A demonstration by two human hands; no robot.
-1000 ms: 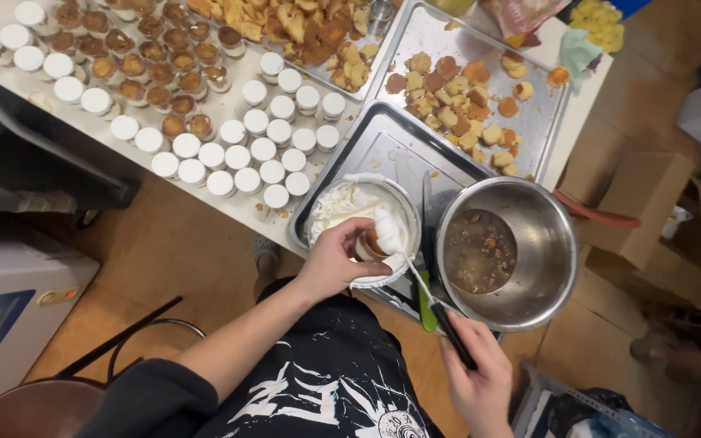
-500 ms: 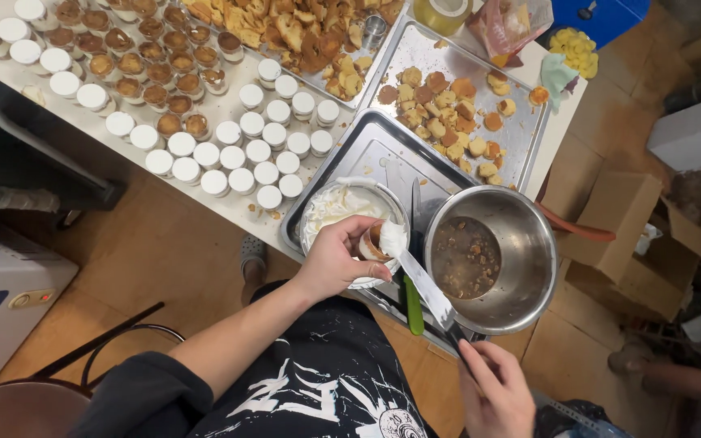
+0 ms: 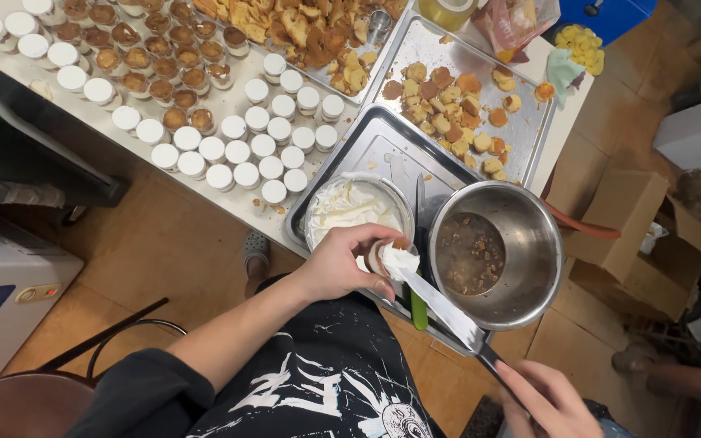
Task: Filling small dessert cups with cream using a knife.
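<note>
The left hand is closed around a small cup just beside the bowl of white cream, and the right hand grips the handle of a flat metal spatula whose tip lies on the cream at the cup's mouth. To do this well, I think the cup should be kept level and steady. The blade should be drawn flat across the rim with light pressure, over the tray and away from the steel pot on the far side of the spatula.

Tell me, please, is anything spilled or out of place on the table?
Only small things. Crumbs lie on the white table beside the capped cups, and cream is smeared on the empty steel tray near the cream bowl. Nothing is tipped over.
</note>
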